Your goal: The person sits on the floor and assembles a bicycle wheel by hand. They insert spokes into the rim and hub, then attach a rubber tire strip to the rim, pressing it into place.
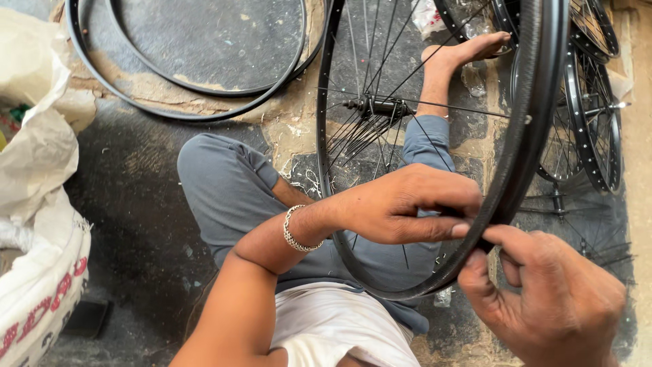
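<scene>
Black wheel rim (523,156), both hands (407,207) apparently pinching its edge

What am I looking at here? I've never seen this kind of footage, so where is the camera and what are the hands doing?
There is only one picture, taken by a camera on the person's head looking down, so the arms entering from the bottom are that person's own. They sit on a worn concrete floor with legs in grey trousers and one bare foot stretched out.

Between the legs stands a black bicycle wheel with thin spokes and a hub. The left hand, wearing a silver bracelet on its wrist, pinches the lower rim. The right hand touches the same spot from the other side.

Around them: loose black tyres lie on the floor at the top, more spoked wheels at right, and white sacks at left.
</scene>
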